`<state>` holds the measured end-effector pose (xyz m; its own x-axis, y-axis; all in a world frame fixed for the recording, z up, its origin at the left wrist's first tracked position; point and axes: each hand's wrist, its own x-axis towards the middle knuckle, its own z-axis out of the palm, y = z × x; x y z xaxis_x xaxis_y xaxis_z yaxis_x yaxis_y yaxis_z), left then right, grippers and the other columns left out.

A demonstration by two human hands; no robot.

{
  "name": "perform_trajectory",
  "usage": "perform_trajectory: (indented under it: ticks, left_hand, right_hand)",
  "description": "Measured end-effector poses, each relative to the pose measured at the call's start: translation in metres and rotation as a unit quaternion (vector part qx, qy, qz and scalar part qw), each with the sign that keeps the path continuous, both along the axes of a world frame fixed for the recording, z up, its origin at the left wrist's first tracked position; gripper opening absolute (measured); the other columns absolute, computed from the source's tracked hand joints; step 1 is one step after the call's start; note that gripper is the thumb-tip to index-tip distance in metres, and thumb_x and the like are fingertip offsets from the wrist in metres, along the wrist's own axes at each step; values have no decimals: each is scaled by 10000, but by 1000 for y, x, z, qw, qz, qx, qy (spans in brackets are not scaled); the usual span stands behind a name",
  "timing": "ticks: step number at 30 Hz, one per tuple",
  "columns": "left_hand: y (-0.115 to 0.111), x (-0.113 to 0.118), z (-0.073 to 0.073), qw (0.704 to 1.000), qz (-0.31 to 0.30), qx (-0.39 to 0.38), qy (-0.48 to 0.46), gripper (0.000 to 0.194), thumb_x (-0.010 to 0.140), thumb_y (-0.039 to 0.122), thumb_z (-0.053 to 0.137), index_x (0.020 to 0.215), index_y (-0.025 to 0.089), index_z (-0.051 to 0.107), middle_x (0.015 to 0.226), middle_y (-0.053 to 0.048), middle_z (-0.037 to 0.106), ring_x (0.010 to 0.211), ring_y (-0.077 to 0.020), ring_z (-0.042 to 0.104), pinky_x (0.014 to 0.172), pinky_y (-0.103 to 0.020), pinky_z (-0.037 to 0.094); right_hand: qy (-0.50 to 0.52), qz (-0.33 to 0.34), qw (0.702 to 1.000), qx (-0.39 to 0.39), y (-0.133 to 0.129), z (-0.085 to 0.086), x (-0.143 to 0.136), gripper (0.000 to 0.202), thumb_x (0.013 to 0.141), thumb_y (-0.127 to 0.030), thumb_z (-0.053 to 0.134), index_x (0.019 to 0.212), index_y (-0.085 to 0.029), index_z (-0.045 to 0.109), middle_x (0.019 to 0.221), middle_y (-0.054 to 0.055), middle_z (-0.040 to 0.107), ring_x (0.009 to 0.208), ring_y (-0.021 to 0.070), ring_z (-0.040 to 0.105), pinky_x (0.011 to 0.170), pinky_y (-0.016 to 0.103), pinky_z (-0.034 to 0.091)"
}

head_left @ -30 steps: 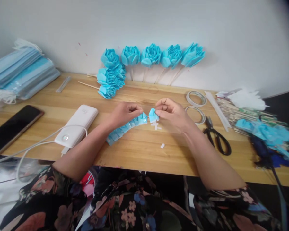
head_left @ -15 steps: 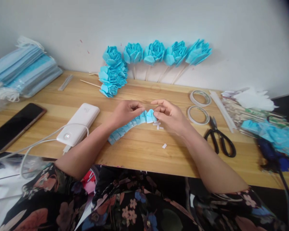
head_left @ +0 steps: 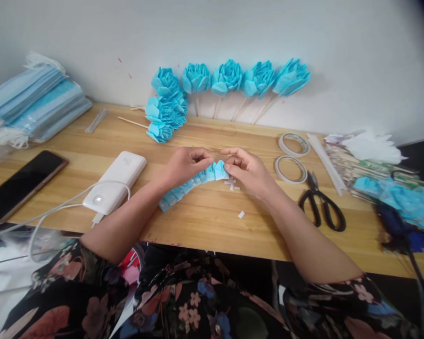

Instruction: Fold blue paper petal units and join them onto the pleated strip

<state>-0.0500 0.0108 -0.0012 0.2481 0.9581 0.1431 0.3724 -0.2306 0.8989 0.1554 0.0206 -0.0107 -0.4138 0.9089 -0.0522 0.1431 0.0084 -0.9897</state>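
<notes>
The left hand (head_left: 183,165) pinches the blue strip (head_left: 183,188), thumb against fingers; the right hand (head_left: 249,169) nips its end piece, other fingers loosely curled. From dead centre the strip trails toward eight o'clock. Four roses (head_left: 227,77) lean around one, two tapes (head_left: 280,143) lie at three, one scissors (head_left: 314,188) at four.

So a second ago we had the folded blue piece (head_left: 220,170) out on its own, with a clear little gap before the end of the pleated blue strip (head_left: 187,188), and now we've got it right up against that end. Our right hand (head_left: 249,170) came in with it, so its fingertips are way closer to our left hand (head_left: 187,165). The white scraps (head_left: 232,183) show more too, since the piece slid off to their left. Also, our view swung slightly left
</notes>
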Motion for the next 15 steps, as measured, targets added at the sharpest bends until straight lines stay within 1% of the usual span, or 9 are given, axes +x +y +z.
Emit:
perform_trajectory:
  ticks: [4,6,10,15]
  left_hand:
    - [0,0,1,1000,-8,1,-1,306,846,399,589,686,143,640,679,-13,613,654,-123,519,594,-245,384]
    - [0,0,1,1000,-18,-2,-7,301,841,406,587,704,144,640,692,-16,617,661,-124,521,601,-243,393]
    - [0,-1,1,1000,-24,-8,-16,245,829,361,569,721,148,624,743,-27,641,716,-137,555,656,-250,434]
    - [1,-2,1,1000,-15,-5,6,230,817,345,559,703,151,604,716,-21,619,701,-137,539,642,-252,412]
  right_hand:
    - [-4,-2,1000,-2,0,-1,0,367,810,-309,663,1159,-226,587,730,-40,609,561,112,583,471,231,446]
    - [-4,-4,1000,-3,0,0,0,367,810,-313,664,1158,-224,589,736,-37,613,561,112,586,467,229,446]
    - [0,-10,1000,-8,-1,0,-1,375,812,-326,669,1164,-223,593,753,-30,625,565,112,592,465,227,451]
    - [10,-12,1000,-2,-1,1,0,363,811,-321,679,1151,-217,604,749,-29,631,579,112,602,498,234,481]
